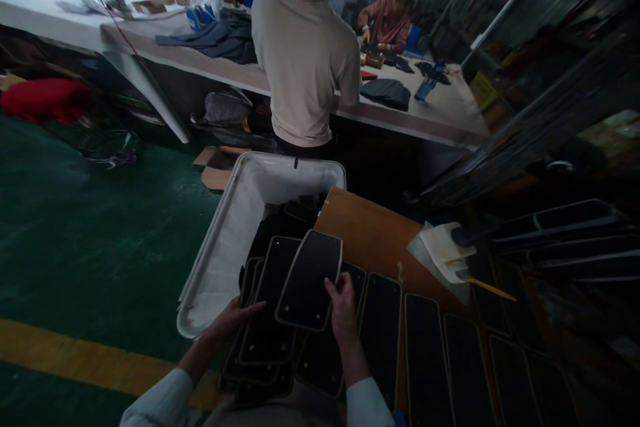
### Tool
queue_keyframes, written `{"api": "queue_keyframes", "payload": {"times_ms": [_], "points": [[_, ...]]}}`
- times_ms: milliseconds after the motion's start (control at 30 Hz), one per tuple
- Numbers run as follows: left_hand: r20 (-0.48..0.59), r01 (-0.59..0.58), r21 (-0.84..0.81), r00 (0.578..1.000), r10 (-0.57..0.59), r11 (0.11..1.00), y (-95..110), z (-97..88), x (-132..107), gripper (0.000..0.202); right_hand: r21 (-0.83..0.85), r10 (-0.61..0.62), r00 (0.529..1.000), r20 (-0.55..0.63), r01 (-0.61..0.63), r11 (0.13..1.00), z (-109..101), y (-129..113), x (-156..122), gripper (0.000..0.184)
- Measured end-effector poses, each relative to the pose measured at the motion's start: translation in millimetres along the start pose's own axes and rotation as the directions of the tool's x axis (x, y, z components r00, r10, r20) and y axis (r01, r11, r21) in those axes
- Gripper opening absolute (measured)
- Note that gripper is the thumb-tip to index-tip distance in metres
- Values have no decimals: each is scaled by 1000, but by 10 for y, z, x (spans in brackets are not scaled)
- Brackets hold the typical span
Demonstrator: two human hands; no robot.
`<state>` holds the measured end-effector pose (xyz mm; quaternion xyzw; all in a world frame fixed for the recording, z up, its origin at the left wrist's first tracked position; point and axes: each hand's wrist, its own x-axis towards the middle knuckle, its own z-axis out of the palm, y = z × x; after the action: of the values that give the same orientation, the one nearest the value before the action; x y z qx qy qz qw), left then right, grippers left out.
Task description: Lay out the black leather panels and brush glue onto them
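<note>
My right hand (343, 310) pinches the right edge of a black panel with a pale rim (310, 280), held tilted above a stack of similar panels. My left hand (233, 320) rests with fingers stretched along the left side of that stack of black panels (267, 337). The stack sits at the near end of a white bin (235, 227) that holds more dark pieces. Several more black panels (425, 360) lie side by side on the brown board (370, 230) to the right.
A person in a beige shirt (305, 60) stands with their back to me at a long white table (210, 60) strewn with dark fabric. Another person in red (385, 23) sits behind it. A brush on white paper (450, 253) lies at right. Green floor with a yellow line (75, 353) is at left.
</note>
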<state>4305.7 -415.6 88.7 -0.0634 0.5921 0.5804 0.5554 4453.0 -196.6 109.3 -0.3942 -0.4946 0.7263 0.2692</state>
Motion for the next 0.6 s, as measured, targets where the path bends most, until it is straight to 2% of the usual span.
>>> {"api": "queue_keyframes", "payload": {"times_ms": [100,167,333,467,600], "points": [[-27,11,-22,1000,-12,1000,3,38,-35,57,-45,-114,993,0,114,992,-112,-339,467,25],[-51,18,-11,999,-18,1000,19,74,-79,55,-108,-152,988,-12,150,983,-141,-481,802,28],[-146,26,16,989,-23,1000,87,173,-222,57,-277,-147,986,-82,119,954,-101,-549,1488,44],[-212,55,47,976,-44,997,79,140,-310,59,-388,-162,979,-127,101,916,-74,-546,1739,36],[-240,91,25,967,-83,995,40,9,-374,60,-514,-197,967,-163,87,853,-115,-596,1785,33]]}}
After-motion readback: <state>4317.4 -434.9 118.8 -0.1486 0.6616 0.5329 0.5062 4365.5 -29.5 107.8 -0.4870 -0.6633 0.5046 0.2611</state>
